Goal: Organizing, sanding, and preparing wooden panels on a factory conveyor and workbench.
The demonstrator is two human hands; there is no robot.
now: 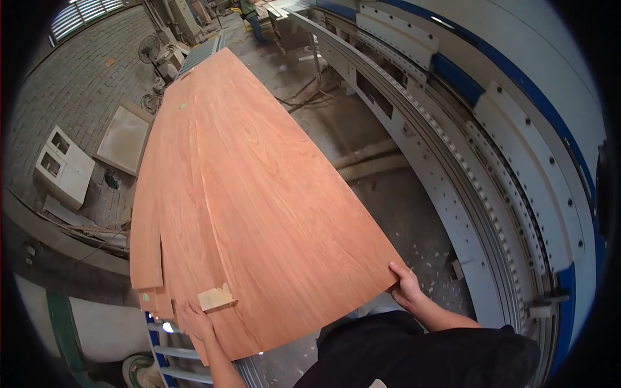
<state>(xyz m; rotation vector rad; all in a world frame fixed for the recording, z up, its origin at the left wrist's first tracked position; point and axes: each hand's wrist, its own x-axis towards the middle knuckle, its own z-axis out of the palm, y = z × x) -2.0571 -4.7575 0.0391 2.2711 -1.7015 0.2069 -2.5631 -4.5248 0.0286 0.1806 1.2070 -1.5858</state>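
Note:
A long, reddish-brown wood-grain panel [278, 213] stretches away from me, with its near end at my waist. My right hand [405, 286] grips its near right corner, thumb on top and fingers partly hidden beneath. Toward the near left corner, my left hand [195, 321] rests on the wood with its fingers laid out. Beside those fingers lies a small pale yellow piece [215, 297] with a ragged edge. Narrower matching boards [147, 252] lie along the left side, their near ends staggered.
Blue and grey rollers [178, 352] show under the boards at lower left. A long metal machine rail [414, 123] runs along the right. Left of the boards are a white cabinet [65, 165] and a leaning panel [126, 139]. Another person [253, 19] stands far ahead.

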